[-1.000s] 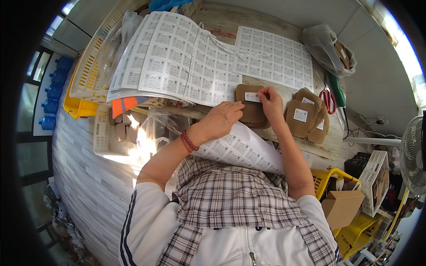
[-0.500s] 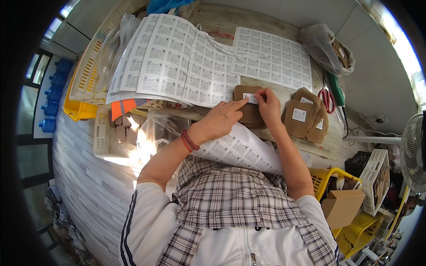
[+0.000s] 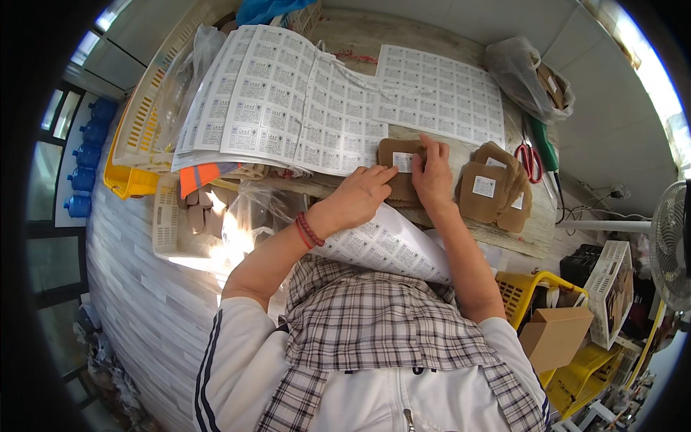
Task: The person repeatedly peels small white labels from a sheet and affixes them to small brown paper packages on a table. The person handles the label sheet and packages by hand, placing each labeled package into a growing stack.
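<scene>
A brown rounded pad (image 3: 392, 149) lies atop a small stack at the table's front edge, with a white printed label (image 3: 403, 163) on it. My left hand (image 3: 360, 193) reaches in from the left, its fingers extended and the fingertips at the label's left edge. Across the pad's right side rests my right hand (image 3: 433, 176), fingers straight and thumb side next to the label. Neither hand visibly grips anything. To the right sits a pile of similar brown pads (image 3: 479, 207) bearing white labels. A curled sheet of labels (image 3: 389, 241) hangs between my forearms over the table edge.
Large label sheets (image 3: 270, 101) cover the table's left, and another sheet (image 3: 439, 93) lies farther back. Red-handled scissors (image 3: 529, 160) and a green-handled tool (image 3: 545, 147) lie right. A clear bag (image 3: 522, 75) stands behind them. A yellow crate (image 3: 515, 291) holds a cardboard box (image 3: 556, 337).
My right hand has gone from pinching at the label's upper right to lying straighter on the pad's right side. My left fingertips have drawn back slightly from the label, which now shows fully.
</scene>
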`<state>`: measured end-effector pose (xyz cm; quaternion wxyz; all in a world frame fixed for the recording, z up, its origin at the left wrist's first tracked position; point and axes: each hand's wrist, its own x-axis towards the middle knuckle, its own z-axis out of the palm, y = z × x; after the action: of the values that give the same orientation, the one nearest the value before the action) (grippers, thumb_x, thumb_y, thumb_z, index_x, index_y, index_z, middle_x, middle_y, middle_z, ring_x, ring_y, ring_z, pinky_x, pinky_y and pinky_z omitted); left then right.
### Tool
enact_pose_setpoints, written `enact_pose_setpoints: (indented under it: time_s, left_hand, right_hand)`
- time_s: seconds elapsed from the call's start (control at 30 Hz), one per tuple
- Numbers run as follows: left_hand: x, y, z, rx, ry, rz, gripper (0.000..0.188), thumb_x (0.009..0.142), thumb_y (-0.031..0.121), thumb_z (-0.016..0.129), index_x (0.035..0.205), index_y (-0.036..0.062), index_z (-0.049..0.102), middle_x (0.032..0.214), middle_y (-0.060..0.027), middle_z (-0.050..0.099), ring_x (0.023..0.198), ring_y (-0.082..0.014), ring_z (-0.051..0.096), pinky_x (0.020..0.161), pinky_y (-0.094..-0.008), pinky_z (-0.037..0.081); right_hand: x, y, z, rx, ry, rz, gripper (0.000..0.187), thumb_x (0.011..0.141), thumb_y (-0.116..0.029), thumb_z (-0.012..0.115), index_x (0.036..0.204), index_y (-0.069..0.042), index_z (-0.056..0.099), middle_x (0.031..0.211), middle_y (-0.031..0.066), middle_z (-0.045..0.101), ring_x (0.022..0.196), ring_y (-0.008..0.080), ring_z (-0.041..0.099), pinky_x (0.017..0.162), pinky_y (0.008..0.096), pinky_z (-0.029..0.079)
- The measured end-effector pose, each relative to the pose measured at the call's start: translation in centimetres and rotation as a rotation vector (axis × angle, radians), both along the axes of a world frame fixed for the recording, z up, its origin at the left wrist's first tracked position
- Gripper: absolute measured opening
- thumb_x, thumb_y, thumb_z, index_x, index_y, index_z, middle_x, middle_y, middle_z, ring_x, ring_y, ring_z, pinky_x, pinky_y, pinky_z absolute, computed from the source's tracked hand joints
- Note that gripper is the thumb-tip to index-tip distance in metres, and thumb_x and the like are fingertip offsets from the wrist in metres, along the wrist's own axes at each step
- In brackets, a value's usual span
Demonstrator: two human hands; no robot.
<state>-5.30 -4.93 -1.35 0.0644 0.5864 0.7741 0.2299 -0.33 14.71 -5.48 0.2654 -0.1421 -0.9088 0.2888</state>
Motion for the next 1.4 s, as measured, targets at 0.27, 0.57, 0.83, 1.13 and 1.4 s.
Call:
enact_pose_setpoints:
  time_s: [0.27, 0.57, 0.83, 1.13, 1.4]
  left_hand:
    - [0.1, -0.1, 0.0, -0.007, 0.009, 0.006, 0.01, 0.08, 0.002, 0.055, 0.083, -0.0054, 0.06, 0.143, -0.0246, 0.048, 0.13, -0.0382, 0.045, 0.105, -0.0459, 0.04]
    - [0.1, -0.6, -0.4, -0.016, 0.011, 0.017, 0.009, 0.085, 0.006, 0.057, 0.083, -0.0027, 0.06, 0.146, -0.0239, 0.046, 0.139, -0.0382, 0.039, 0.108, -0.047, 0.037]
    - [0.0, -1.0, 0.5, -0.097, -0.119, -0.001, 0.015, 0.088, 0.011, 0.056, 0.088, -0.0001, 0.066, 0.143, -0.021, 0.049, 0.135, -0.0353, 0.044, 0.108, -0.0462, 0.036]
    - [1.1, -5.9, 2.7, -0.036, -0.322, 0.209, 0.008, 0.085, 0.006, 0.061, 0.087, -0.0013, 0.058, 0.13, -0.0193, 0.06, 0.117, -0.0349, 0.057, 0.098, -0.0386, 0.045]
    - [3.2, -12.2, 1.5, -0.022, -0.465, 0.505, 0.011, 0.09, 0.012, 0.059, 0.093, 0.0012, 0.06, 0.085, -0.0155, 0.062, 0.08, -0.0348, 0.061, 0.069, -0.0405, 0.046]
  right_hand:
    - [0.0, 0.8, -1.4, 0.027, 0.12, -0.031, 0.005, 0.088, -0.011, 0.069, 0.091, -0.008, 0.067, 0.097, 0.0074, 0.06, 0.079, 0.0278, 0.065, 0.065, 0.0387, 0.053]
    - [0.9, 1.5, 0.2, -0.133, 0.045, -0.022, 0.013, 0.091, -0.01, 0.062, 0.102, -0.006, 0.056, 0.082, 0.0151, 0.067, 0.073, 0.0341, 0.066, 0.064, 0.0437, 0.052]
    - [4.7, 8.1, 4.5, -0.212, 0.192, -0.196, 0.013, 0.096, -0.011, 0.058, 0.105, -0.004, 0.054, 0.089, 0.0182, 0.069, 0.08, 0.0351, 0.068, 0.071, 0.0421, 0.052]
    - [14.7, 7.8, 5.7, -0.211, 0.011, -0.101, 0.051, 0.093, -0.015, 0.068, 0.14, -0.009, 0.049, 0.117, 0.01, 0.063, 0.1, 0.0195, 0.063, 0.087, 0.0335, 0.052]
    - [19.9, 0.6, 2.2, -0.913, 0.043, 0.174, 0.058, 0.088, -0.001, 0.071, 0.142, -0.009, 0.051, 0.108, 0.002, 0.063, 0.093, 0.0091, 0.059, 0.083, 0.0239, 0.049]
